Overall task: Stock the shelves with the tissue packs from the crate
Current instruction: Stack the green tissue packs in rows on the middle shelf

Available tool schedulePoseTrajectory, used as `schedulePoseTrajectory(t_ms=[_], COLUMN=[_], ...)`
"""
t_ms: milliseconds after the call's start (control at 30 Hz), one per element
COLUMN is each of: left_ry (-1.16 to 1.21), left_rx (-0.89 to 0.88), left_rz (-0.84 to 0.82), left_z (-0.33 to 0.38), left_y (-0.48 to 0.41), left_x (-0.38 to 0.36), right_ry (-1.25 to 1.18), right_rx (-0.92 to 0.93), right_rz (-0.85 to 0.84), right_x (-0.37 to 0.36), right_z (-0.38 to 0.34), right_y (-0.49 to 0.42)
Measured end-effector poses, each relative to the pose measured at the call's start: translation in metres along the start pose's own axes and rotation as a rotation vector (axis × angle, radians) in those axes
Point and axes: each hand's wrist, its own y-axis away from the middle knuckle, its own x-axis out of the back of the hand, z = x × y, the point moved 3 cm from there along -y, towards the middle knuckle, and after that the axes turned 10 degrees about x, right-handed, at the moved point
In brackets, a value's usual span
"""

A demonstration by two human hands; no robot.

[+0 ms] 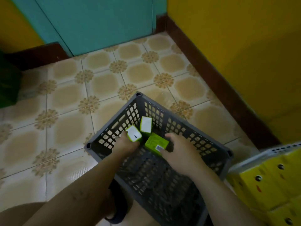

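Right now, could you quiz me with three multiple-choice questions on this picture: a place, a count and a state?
1. Where does the crate stand? A) tiled floor B) table C) shelf
2. How many tissue packs lie in it? A) one B) three C) six
3. What is the left hand doing? A) hanging idle B) gripping a pack C) pushing a door
Answers: 1 A, tiles surround it. 2 B, white-faced pack, barcode pack, far pack. 3 B, its fingers curl round the white-faced pack.
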Motion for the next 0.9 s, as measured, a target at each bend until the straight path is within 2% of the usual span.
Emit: schedulePoseTrajectory(t_ms=[133,333,467,567,767,900], left_ry=[-0.013,0.028,0.043,0.125,0.319,0.497], left_rx=[0.087,0.163,0.100,0.118,0.212,0.119], left_rz=[0.029,0.001,0.150,0.211,0.138,0.020], left_z=[0.006,0.016,0.020,0.012,-0.015,-0.016], left_y=[-0.064,-0.121,-0.130,-0.129,-0.100,-0.054], left_x=[-0.031,-0.071,-0.081,-0.080,-0.049,-0.015], right_ry=[-0.053,-0.092,-0.100,-0.090,-0.049,-0.024], right_rx=[-0.028,-0.048,-0.058,-0.061,-0.025,-0.038], right_rz=[0.024,-0.028,-0.070,-0.082,-0.048,-0.049], right_x=[-0.007,-0.014,-0.013,-0.016,-0.012,-0.007], right_z=[0.003,0.000,-0.001,-0.004,-0.011,-0.013], right_y=[-0.023,-0.042,-0.045,-0.043,-0.036,-0.027])
